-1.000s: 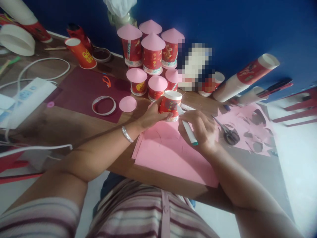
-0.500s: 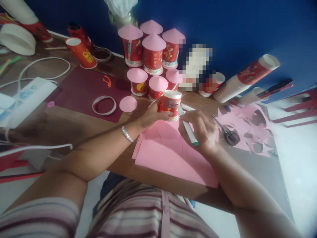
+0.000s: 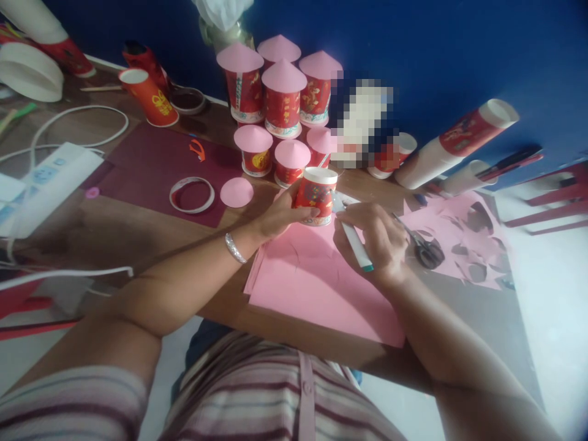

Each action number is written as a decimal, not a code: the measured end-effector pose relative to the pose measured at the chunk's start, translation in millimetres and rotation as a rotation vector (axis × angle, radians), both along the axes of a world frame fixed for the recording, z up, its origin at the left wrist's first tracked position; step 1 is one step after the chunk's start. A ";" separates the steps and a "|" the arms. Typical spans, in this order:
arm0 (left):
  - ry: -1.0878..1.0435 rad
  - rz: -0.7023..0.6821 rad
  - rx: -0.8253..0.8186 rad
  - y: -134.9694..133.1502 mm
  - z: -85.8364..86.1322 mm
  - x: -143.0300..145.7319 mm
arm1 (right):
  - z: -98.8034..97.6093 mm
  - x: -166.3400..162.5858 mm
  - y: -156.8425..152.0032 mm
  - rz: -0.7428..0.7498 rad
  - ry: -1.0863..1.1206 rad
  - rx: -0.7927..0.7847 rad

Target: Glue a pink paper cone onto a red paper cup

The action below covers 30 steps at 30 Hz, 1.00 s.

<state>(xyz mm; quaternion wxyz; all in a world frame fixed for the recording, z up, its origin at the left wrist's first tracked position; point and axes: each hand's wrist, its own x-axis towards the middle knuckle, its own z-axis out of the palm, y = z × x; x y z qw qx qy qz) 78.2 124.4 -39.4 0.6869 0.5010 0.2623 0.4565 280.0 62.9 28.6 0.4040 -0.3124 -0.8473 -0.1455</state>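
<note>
Standing mouth-down on the pink paper sheet (image 3: 316, 288), the red paper cup (image 3: 316, 196) sits near the sheet's far edge, about mid-bench (image 3: 138, 233). The person's left hand (image 3: 275, 217) has its grip clamped on the cup's side, with the fingers wrapped round the near face. The right hand (image 3: 376, 242) has its grip closed on a white marker (image 3: 357, 245) with a green end. The marker's tip points at the foot of the cup on its right side; whether it touches the paper I cannot tell. Just right of that hand, scissors (image 3: 425, 251) lie on pink scrap paper (image 3: 463, 239) full of cut-out holes. Behind the cup stands a cluster of cone-capped cups (image 3: 282, 98). To its left, a loose pink cone (image 3: 236, 192) and a tape ring (image 3: 192, 195) lie on a dark red sheet (image 3: 147, 165).
</note>
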 end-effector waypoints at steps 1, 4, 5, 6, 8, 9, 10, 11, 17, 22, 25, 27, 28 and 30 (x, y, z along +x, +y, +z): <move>0.003 -0.006 0.002 0.2 -1.0 0.0 | 0.1 0.0 -0.2 0.003 -0.002 -0.010; 0.000 -0.014 0.001 0.0 -2.7 0.3 | 0.0 -0.1 0.2 0.028 0.006 -0.031; 0.003 -0.017 -0.002 -0.1 -2.7 0.3 | 0.0 -0.1 0.5 0.037 0.006 -0.033; 0.006 -0.017 -0.001 -0.3 -2.5 0.2 | 0.0 -0.1 0.8 0.042 0.006 -0.034; 0.011 -0.015 0.007 -0.6 -1.8 -0.1 | 0.2 -0.2 1.2 0.043 0.001 -0.031; 0.014 -0.017 0.012 -0.7 -1.3 -0.4 | 0.4 -0.2 1.2 0.039 -0.002 -0.033; 0.014 -0.019 0.016 -0.7 -0.9 -0.7 | 0.6 -0.2 1.2 0.037 -0.004 -0.033; 0.014 -0.019 0.019 -0.7 -0.4 -0.9 | 0.7 -0.3 1.2 0.035 -0.006 -0.033; 0.003 -0.016 0.013 -0.9 1.4 -0.6 | 0.0 -0.9 1.1 0.034 0.003 -0.041; -0.010 0.013 0.010 -1.7 2.1 0.7 | -0.6 -0.9 1.2 0.041 0.008 -0.047; -0.023 0.007 0.013 -1.8 2.3 0.7 | -0.6 -1.0 1.0 0.046 0.006 -0.053; -0.033 -0.001 0.007 -1.6 2.3 0.6 | -0.5 -1.1 0.9 0.046 0.010 -0.054; -0.037 -0.001 0.003 -1.6 2.3 0.6 | -0.4 -1.3 1.0 0.046 0.016 -0.045; -0.043 -0.004 -0.005 -1.7 2.6 0.7 | -0.1 -1.5 1.7 0.054 0.045 -0.014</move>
